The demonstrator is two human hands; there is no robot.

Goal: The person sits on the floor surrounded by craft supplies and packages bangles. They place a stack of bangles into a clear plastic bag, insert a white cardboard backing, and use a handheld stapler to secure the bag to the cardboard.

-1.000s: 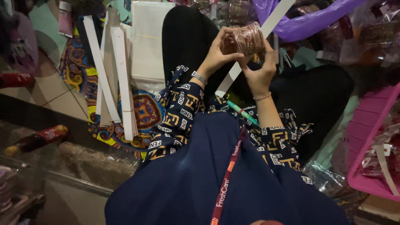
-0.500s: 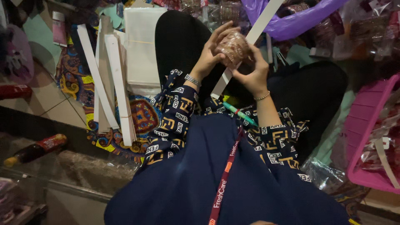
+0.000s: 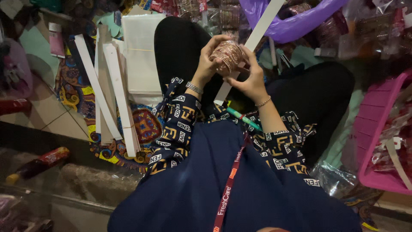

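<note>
Both my hands hold a stack of reddish glittering bangles (image 3: 227,55) above my lap. My left hand (image 3: 209,64) grips the stack from the left, thumb curled over its top. My right hand (image 3: 250,79) clasps it from the right and below, fingers spread along the side. A long white cardboard strip (image 3: 257,36) runs diagonally behind the bangles and under my hands. A teal pen (image 3: 244,119) lies on my lap just below my right wrist. I sit cross-legged in black trousers (image 3: 176,47).
Several white cardboard strips (image 3: 116,94) and a stack of white sheets (image 3: 139,56) lie on a patterned mat at left. A pink basket (image 3: 377,141) stands at right. A purple plastic bag (image 3: 300,21) and more bangle packs fill the back. A red bottle (image 3: 38,162) lies at lower left.
My hands have turned the bangle stack and lowered it slightly; my left thumb now curls over the top of it.
</note>
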